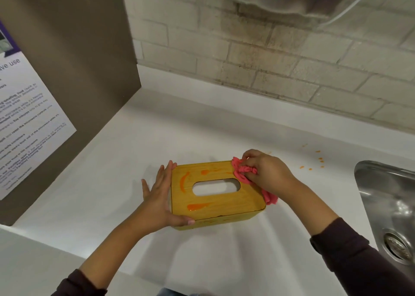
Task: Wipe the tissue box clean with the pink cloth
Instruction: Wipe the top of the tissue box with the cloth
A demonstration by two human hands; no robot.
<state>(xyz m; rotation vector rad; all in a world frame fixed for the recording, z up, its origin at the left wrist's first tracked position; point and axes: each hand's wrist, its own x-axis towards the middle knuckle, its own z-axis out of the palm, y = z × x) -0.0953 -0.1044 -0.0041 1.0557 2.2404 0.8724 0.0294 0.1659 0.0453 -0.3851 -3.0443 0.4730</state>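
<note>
Dark sleeves reach in. Left hand lies flat against the left end of the box, mid-worktop. Right hand grips the bunched cloth on the lid's far right corner. Orange smears streak the lid. Sink at right, orange specks near it; brick wall behind.

My left hand lies flat against the left end of the box and my right hand bunches the cloth on its far right corner, closing both ends. Bare counter runs open behind the box to the tiled wall and in front toward me. A brown panel walls off the left; the sink drops away at right.
</note>
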